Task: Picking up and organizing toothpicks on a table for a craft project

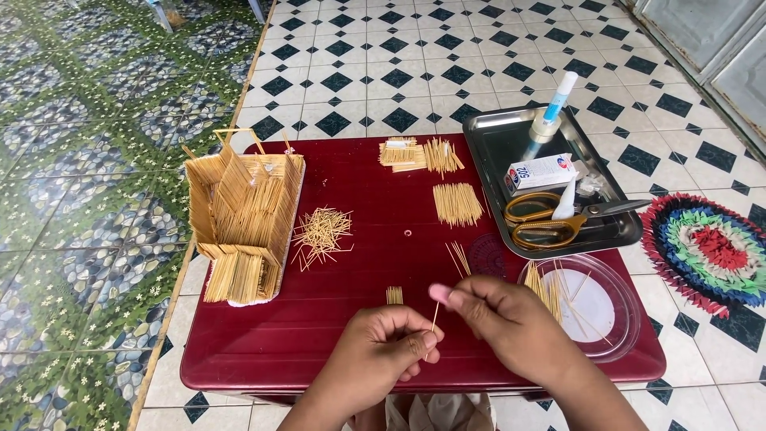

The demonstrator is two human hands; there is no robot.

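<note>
Over one red table (335, 319), both hands (375, 351) (511, 327) pinch fingers on one toothpick (435, 317).

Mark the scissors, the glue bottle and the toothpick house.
scissors (550, 219): head view, on the gold handle loops, in the metal tray.
glue bottle (552, 112): head view, on the upper body under the blue cap.
toothpick house (243, 211): head view, on the slanted front wall.

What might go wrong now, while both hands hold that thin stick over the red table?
The thin stick, pinched between the left hand and right hand, might snap or slip. The right forearm is close to the clear dish at the table edge and might knock it off. A sleeve or hand may also scatter the loose stick pile.
</note>
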